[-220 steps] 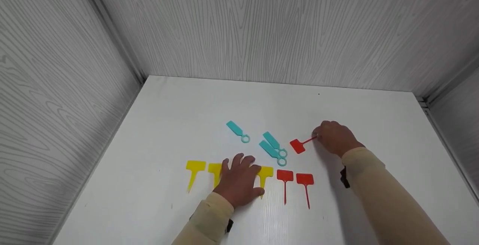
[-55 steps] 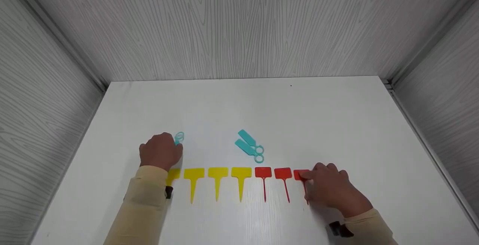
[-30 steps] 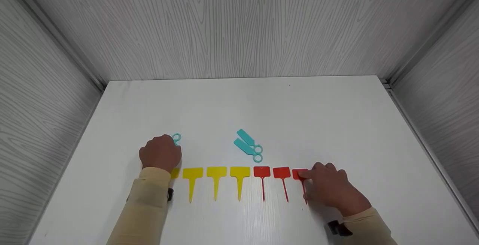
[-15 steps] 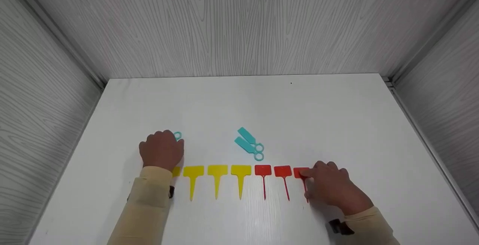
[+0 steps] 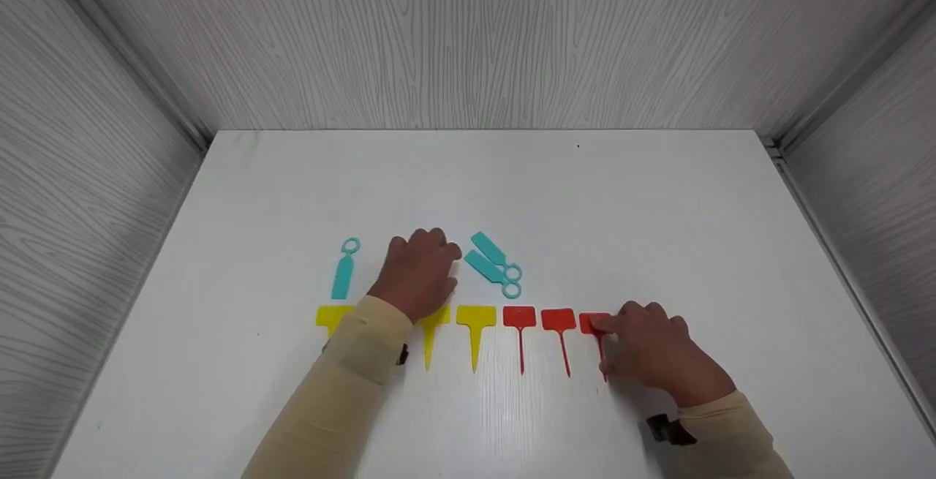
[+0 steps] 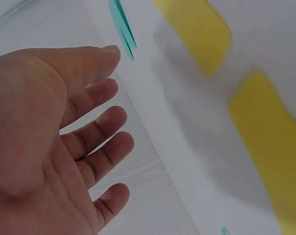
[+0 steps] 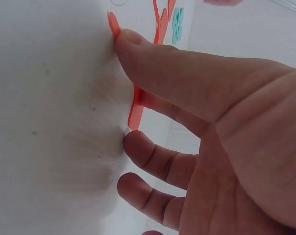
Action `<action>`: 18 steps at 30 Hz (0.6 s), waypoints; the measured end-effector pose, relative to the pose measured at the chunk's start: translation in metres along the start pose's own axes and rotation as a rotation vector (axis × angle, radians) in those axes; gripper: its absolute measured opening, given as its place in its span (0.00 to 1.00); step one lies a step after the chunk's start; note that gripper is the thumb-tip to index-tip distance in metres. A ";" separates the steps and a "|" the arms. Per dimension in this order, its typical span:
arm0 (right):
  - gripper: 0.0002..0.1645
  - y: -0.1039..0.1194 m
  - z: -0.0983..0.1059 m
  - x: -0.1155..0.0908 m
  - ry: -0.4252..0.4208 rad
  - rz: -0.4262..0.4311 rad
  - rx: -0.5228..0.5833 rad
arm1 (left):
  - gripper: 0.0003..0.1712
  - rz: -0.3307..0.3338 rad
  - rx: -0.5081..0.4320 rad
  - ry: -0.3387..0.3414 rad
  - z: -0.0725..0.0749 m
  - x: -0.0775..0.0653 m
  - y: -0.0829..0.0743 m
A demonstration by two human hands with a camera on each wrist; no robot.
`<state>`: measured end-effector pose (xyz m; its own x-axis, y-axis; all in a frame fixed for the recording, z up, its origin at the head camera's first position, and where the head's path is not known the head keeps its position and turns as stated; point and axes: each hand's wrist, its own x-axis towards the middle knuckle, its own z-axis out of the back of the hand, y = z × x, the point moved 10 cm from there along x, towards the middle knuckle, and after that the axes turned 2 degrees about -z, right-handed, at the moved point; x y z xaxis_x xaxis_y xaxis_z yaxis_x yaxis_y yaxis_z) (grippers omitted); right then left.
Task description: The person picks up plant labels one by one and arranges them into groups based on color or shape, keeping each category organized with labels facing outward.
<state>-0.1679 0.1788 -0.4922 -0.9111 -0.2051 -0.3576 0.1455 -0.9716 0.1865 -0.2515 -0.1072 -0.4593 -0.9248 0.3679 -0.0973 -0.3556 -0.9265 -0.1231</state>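
My left hand point(image 5: 418, 274) hovers above the table with its fingers loosely bent; in the left wrist view the left palm point(image 6: 35, 117) holds nothing. Right of its fingertips lie two teal ring-ended plant labels point(image 5: 485, 267), side by side and slanted. A third teal label point(image 5: 343, 276) lies apart on the left, ring away from me. At the right end of a row, my right hand point(image 5: 662, 355) touches a red T-shaped plant label point(image 5: 587, 325), the index finger on its head. The right wrist view shows the thumb against the stem of this red label point(image 7: 135, 115).
The row runs from yellow T-shaped labels point(image 5: 476, 316) on the left to red ones point(image 5: 519, 316) on the right, stems toward me. My left sleeve and hand cover part of the yellow ones. Wood-patterned panels point(image 5: 468, 40) enclose the white table point(image 5: 658, 201) behind and at both sides.
Since 7.3 seconds ago, the third red label has joined the row and one teal label has moved left. My left hand has just let that teal label go and moved right. My right hand stays put lately.
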 end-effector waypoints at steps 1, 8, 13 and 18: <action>0.39 0.000 0.000 0.000 0.000 -0.002 0.001 | 0.29 -0.022 0.014 0.007 -0.003 0.003 -0.009; 0.41 -0.003 -0.003 0.002 0.006 -0.033 0.017 | 0.28 -0.130 0.057 -0.015 -0.009 0.021 -0.049; 0.41 -0.004 -0.006 0.002 0.012 -0.059 0.023 | 0.32 -0.184 0.098 -0.018 -0.014 0.030 -0.061; 0.42 -0.006 -0.005 0.002 0.010 -0.069 0.040 | 0.30 -0.202 0.128 -0.020 -0.017 0.036 -0.066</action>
<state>-0.1685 0.1835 -0.4990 -0.9145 -0.1387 -0.3800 0.0664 -0.9781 0.1974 -0.2591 -0.0314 -0.4712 -0.8351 0.5465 -0.0636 -0.5469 -0.8371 -0.0122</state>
